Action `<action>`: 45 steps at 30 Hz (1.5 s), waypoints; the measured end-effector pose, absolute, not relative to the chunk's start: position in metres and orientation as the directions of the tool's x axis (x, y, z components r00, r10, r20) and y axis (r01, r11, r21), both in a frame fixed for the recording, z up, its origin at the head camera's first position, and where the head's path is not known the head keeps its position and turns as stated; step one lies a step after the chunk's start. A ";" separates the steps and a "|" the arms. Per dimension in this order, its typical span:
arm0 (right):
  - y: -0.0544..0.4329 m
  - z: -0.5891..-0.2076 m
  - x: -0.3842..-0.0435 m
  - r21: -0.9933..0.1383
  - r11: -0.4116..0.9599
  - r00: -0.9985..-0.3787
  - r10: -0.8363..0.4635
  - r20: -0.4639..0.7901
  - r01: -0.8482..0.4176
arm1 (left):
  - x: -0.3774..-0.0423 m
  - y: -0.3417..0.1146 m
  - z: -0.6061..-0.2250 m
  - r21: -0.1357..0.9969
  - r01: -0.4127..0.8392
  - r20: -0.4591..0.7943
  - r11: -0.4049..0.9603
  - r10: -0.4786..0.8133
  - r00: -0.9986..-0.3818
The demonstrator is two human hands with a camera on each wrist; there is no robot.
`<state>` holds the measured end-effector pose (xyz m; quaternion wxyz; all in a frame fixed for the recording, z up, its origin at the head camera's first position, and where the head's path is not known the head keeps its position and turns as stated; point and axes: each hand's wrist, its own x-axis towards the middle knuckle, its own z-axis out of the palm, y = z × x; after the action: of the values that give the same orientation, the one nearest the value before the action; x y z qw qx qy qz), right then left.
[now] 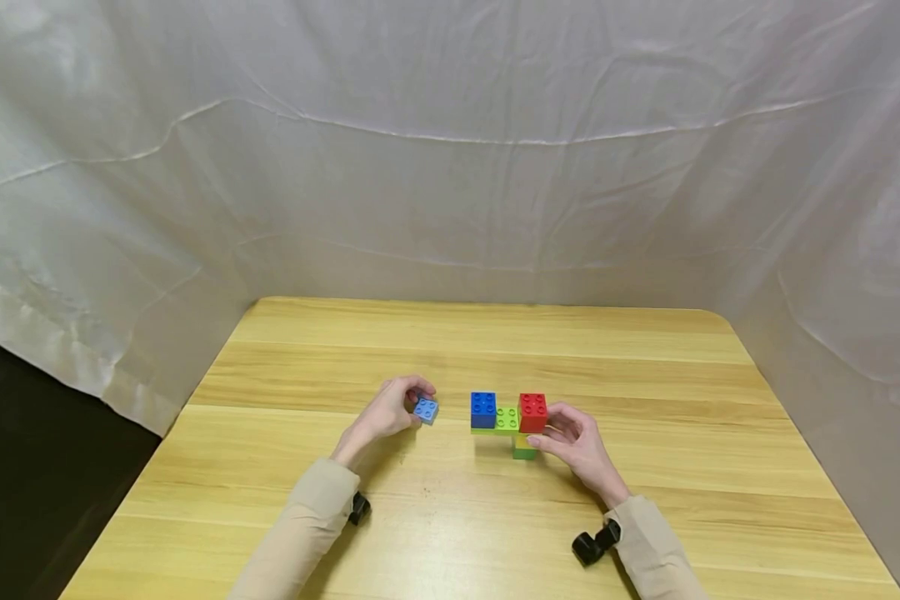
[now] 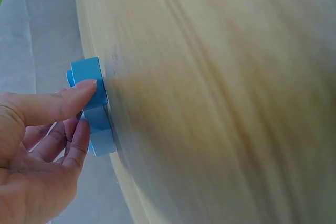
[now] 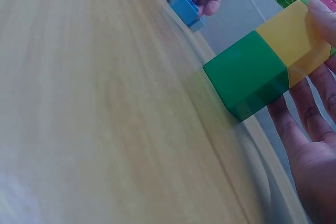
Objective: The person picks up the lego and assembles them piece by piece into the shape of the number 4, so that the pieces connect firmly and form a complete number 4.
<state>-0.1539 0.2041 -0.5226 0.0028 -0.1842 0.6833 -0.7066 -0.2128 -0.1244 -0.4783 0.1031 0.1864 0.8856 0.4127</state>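
Note:
My left hand (image 1: 392, 410) pinches a light blue building brick (image 1: 425, 409) low over the tabletop, thumb on its near side. In the left wrist view, a second blue part (image 2: 103, 143) shows beside that brick, partly behind the fingers. To the right stands a stack of bricks: a green brick (image 3: 245, 76) at the bottom, a yellow brick (image 3: 294, 38) above it, then a lime green plate (image 1: 506, 421). A dark blue brick (image 1: 483, 409) sits on the plate's left end, a red brick (image 1: 532, 412) on its right. My right hand (image 1: 579, 448) grips the stack around the yellow and red bricks.
The wooden table (image 1: 450, 533) lies under both hands. Pale cloth (image 1: 450, 183) hangs behind and at the sides. A black wrist camera (image 1: 596, 542) juts from the right sleeve, and another black device (image 1: 359, 507) from the left sleeve.

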 end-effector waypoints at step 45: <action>0.205 -0.525 -0.156 -0.963 -0.078 -0.928 -0.258 0.268 -0.257 | -0.203 -0.125 -0.464 0.990 0.093 0.040 0.108 0.411 -0.911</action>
<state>-0.1556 0.2051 -0.5248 0.0006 -0.1896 0.6790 -0.7092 -0.2033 -0.1248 -0.4635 0.1231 0.1715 0.7342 0.6453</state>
